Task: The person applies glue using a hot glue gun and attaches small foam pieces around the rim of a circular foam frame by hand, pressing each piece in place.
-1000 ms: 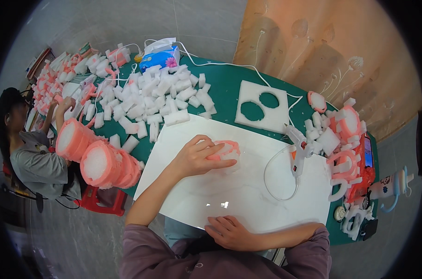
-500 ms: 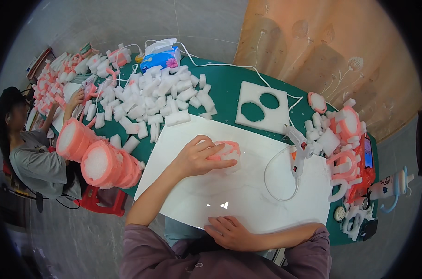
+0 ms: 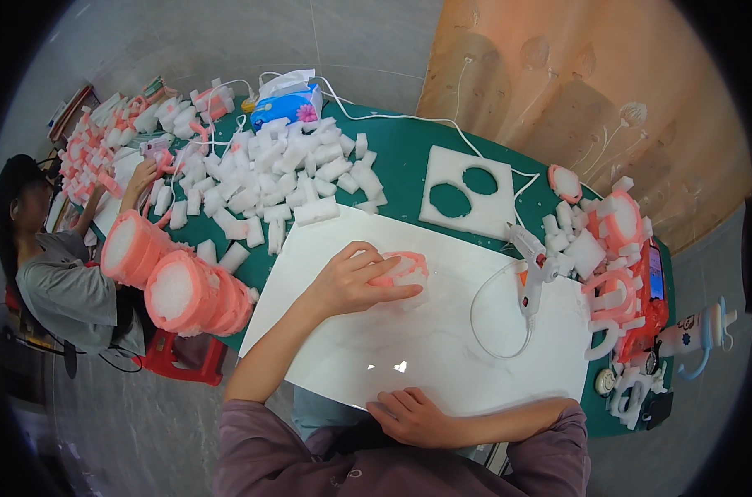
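Observation:
My left hand (image 3: 353,280) is wrapped over a small round foam piece (image 3: 409,269), pink around the rim with white foam inside. It rests on the white marbled board (image 3: 450,340), and my palm and fingers hide part of it. My right hand (image 3: 411,417) lies at the board's near edge, holding nothing, its fingers loosely bent and slightly apart. Right of the foam piece stands a white glue gun (image 3: 535,269), its cable looped on the board.
White foam blocks (image 3: 277,166) are heaped beyond the board, near a blue tissue pack (image 3: 285,103). A foam sheet with two round holes (image 3: 467,211) lies at the back. Pink foam cylinders (image 3: 198,294) stand left, beside a co-worker (image 3: 69,273). Pink foam parts (image 3: 616,294) crowd the right.
My left hand and the foam piece stay where they were. My right hand has shifted very slightly. The co-worker's hand at the far left has moved a little.

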`<control>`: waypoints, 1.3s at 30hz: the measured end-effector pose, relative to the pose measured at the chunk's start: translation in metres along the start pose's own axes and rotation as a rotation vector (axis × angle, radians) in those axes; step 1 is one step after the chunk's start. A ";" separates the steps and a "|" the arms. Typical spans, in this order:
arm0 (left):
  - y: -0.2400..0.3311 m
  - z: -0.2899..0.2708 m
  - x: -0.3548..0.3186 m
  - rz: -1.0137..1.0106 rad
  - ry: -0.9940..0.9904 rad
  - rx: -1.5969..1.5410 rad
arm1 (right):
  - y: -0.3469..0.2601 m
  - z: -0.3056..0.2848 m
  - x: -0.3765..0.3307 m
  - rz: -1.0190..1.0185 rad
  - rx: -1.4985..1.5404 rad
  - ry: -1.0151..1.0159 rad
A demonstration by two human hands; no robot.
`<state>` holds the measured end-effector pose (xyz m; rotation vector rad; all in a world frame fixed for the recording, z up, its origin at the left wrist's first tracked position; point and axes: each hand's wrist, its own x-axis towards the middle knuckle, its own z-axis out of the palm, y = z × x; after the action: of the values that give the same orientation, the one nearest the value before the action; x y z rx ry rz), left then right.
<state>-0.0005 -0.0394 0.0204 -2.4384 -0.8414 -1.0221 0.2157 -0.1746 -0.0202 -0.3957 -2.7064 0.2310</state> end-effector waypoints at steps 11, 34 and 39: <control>0.000 0.001 0.000 -0.004 0.002 -0.010 | -0.001 -0.001 0.001 0.011 -0.024 -0.005; -0.001 0.000 -0.002 0.024 -0.003 -0.040 | -0.001 -0.002 0.002 -0.028 -0.034 0.029; -0.001 -0.001 -0.001 0.023 -0.014 -0.036 | -0.002 -0.003 0.003 -0.016 -0.044 0.039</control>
<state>-0.0026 -0.0392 0.0205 -2.4817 -0.8043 -1.0220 0.2140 -0.1749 -0.0158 -0.3866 -2.6793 0.1577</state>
